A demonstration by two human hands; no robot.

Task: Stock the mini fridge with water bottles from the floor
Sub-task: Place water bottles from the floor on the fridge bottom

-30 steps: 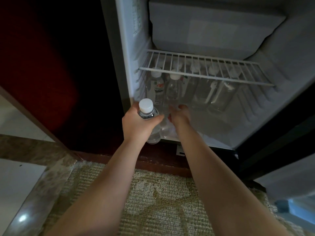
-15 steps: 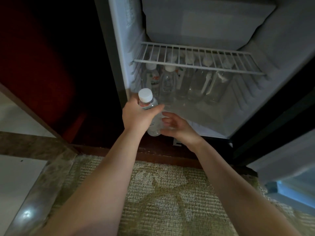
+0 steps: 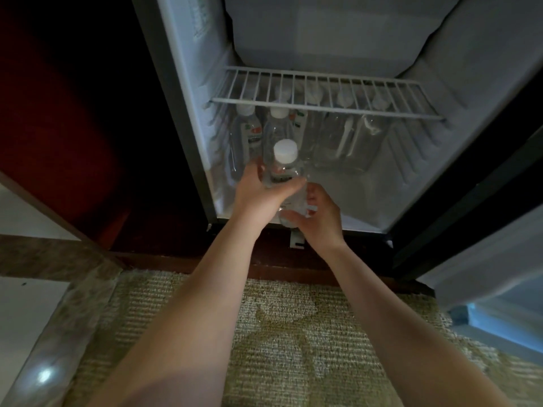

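Note:
The open mini fridge [image 3: 458,160] fills the upper half of the view. A clear water bottle [image 3: 283,168] with a white cap stands upright at the front edge of the fridge floor. My left hand [image 3: 258,195] grips its middle from the left. My right hand [image 3: 317,215] curls round its lower part from the right. Behind it, under the white wire shelf [image 3: 323,104], several more bottles [image 3: 249,133] stand in rows at the back and left.
The fridge door [image 3: 482,265] stands open to the right. A dark red wooden cabinet [image 3: 73,136] flanks the fridge on the left. A beige patterned carpet [image 3: 264,333] lies below, with a marble strip [image 3: 58,333] at the left.
Both hands and the bottle moved right and forward into the fridge opening. My right hand came back from the fridge interior and took hold of the bottle's lower part.

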